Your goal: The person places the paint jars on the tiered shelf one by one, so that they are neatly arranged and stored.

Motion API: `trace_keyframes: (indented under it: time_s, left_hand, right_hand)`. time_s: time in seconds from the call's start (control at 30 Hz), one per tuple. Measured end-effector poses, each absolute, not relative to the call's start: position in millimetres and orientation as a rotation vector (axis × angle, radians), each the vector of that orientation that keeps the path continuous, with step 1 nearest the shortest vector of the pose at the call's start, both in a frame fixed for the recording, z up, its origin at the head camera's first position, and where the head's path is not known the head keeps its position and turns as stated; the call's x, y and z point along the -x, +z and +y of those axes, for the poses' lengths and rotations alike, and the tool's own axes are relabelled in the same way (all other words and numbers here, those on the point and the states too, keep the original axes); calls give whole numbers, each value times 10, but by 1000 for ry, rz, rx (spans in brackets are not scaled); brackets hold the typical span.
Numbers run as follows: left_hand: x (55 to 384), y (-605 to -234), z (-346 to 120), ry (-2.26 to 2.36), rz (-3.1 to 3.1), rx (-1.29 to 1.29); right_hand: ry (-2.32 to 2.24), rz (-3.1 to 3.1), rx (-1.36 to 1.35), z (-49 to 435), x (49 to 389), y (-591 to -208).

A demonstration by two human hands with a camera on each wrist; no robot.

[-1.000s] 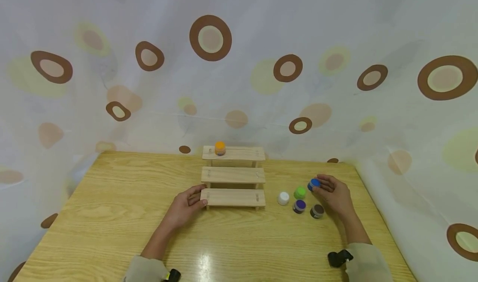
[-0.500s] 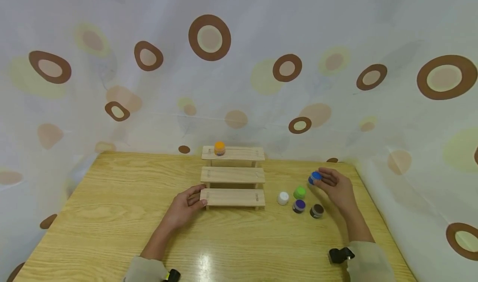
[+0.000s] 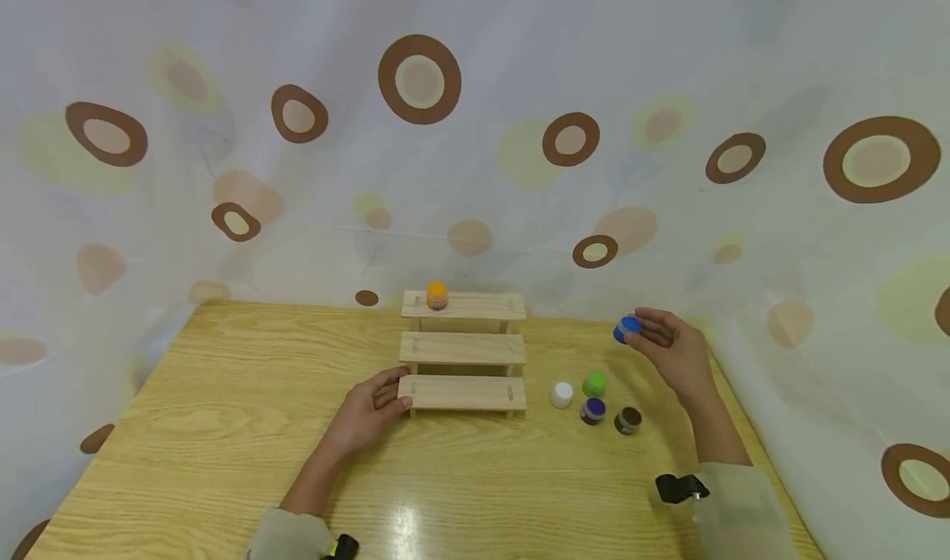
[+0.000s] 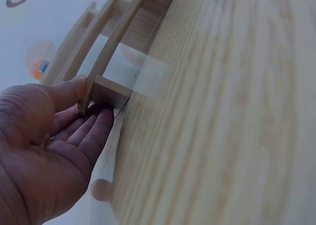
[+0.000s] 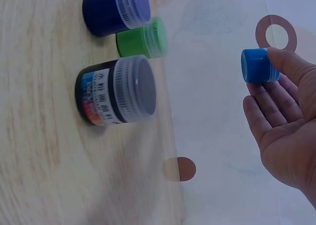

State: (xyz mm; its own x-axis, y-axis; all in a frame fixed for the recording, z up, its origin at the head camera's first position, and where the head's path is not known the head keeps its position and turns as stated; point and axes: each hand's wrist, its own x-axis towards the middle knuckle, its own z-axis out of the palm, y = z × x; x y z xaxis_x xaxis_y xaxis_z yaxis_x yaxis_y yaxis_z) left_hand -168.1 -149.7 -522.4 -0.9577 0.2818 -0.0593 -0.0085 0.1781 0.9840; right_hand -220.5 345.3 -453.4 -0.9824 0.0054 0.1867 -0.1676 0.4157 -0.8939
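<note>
Head view: your right hand (image 3: 681, 362) pinches the blue jar (image 3: 627, 330) between thumb and fingers, held clear of the table (image 3: 445, 477), toward its far right corner. Your left hand (image 3: 364, 411) grips the left end of the low shelf (image 3: 467, 393) of a three-step wooden rack (image 3: 463, 348); the rack stands by the table's far edge, about midway along it. Orange jar (image 3: 437, 296) upright on the top shelf (image 3: 482, 304), near its left end. To the right of the rack, four more jars on the table: white (image 3: 562, 395) nearest the rack, green (image 3: 594, 383) beside it, purple (image 3: 593, 411) just nearer you, dark jar (image 3: 627, 420) closest to the table's right edge. Patterned curtain (image 3: 475, 172) behind the far edge and down both sides. Pale sleeves (image 3: 742, 510) on your forearms.

Left wrist view: your thumb lies on the shelf board, your other fingers under it, beside the leg (image 4: 111, 92).

Right wrist view: at least one finger lies off the blue jar. Dark jar upright, printed label (image 5: 101, 96) showing, clear lid (image 5: 136, 89). Whether green and purple touch, you cannot tell.
</note>
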Motion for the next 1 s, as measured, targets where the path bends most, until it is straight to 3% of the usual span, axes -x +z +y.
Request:
trace_keyframes:
  time_s: [1.0]
  left_hand:
    - [1678, -5250, -1500, 1849, 2253, -259]
  right_hand:
    - [1718, -2516, -306, 2727, 2501, -4386]
